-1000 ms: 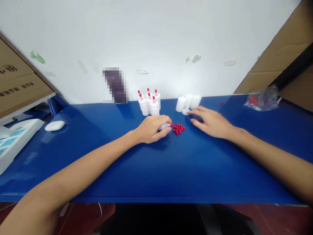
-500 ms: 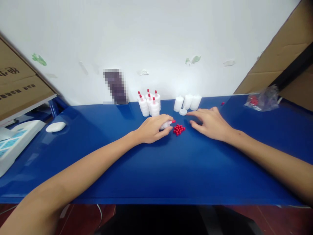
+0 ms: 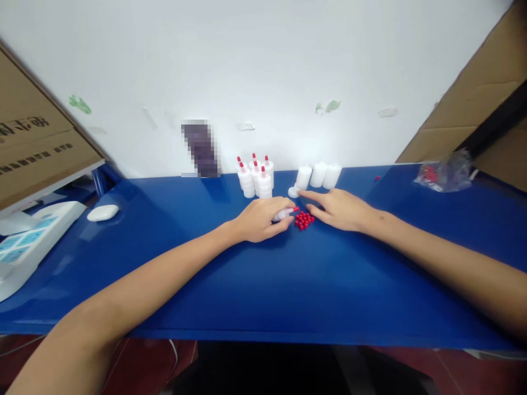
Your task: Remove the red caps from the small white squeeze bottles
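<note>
My left hand (image 3: 265,219) is closed around a white nozzle cap (image 3: 282,215) with a red tip, lying sideways; part of it is hidden in the fingers. Right beside that tip lies a pile of small red caps (image 3: 304,220). My right hand (image 3: 343,209) reaches in from the right, fingers stretched and apart. Its index fingertip is at a small white round piece (image 3: 293,191) in front of the plain white bottles (image 3: 318,175), seemingly touching it. Behind my left hand, several white bottles with red-tipped nozzles (image 3: 256,178) stand in a cluster.
The blue table (image 3: 263,296) meets a white wall. A clear bag with red pieces (image 3: 440,174) lies at the back right, a lone red cap (image 3: 377,178) nearer. On the left are a white oval object (image 3: 102,213), a white device (image 3: 37,241) and a cardboard box (image 3: 37,131).
My right hand has moved left, and the white round piece has slid left relative to the plain bottles. My left hand keeps its grip on the red-tipped nozzle cap. The view has shifted slightly.
</note>
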Demonstrator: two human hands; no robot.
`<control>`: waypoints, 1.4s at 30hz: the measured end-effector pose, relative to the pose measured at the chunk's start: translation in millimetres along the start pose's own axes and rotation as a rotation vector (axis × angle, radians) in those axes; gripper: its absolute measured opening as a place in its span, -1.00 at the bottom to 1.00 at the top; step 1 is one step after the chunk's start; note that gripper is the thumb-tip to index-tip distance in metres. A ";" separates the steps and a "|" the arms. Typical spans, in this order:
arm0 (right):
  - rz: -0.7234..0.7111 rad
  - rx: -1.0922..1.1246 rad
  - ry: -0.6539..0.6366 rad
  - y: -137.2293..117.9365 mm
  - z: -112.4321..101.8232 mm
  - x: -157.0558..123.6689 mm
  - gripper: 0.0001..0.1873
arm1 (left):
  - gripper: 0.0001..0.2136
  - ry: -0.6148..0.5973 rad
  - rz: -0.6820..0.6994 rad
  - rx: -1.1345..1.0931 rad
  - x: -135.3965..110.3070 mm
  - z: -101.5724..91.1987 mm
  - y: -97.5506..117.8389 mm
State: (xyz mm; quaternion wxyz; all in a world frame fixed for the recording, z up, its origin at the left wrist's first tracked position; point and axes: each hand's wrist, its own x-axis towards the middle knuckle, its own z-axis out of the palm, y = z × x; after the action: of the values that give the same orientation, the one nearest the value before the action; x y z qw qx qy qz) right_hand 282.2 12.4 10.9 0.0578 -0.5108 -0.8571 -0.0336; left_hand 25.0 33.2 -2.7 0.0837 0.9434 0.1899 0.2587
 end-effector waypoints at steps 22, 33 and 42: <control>0.136 0.174 0.296 4.3 -4.9 -13.4 -0.63 | -0.71 -0.050 -0.057 -0.035 -0.6 -2.5 2.6; -0.239 0.435 0.302 -56.4 -13.9 -27.3 -0.68 | -0.68 0.013 0.228 0.225 -1.4 0.4 5.2; -0.339 0.419 0.278 -43.9 -9.9 -23.9 -0.59 | -0.86 0.066 0.305 0.339 -1.1 -0.1 7.4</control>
State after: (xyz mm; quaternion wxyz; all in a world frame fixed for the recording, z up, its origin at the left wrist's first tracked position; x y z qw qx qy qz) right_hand 255.5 -30.4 17.6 0.2721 -0.3278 -0.9024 0.0652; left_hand 26.4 26.0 -1.2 -0.1221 0.9528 0.0886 0.2636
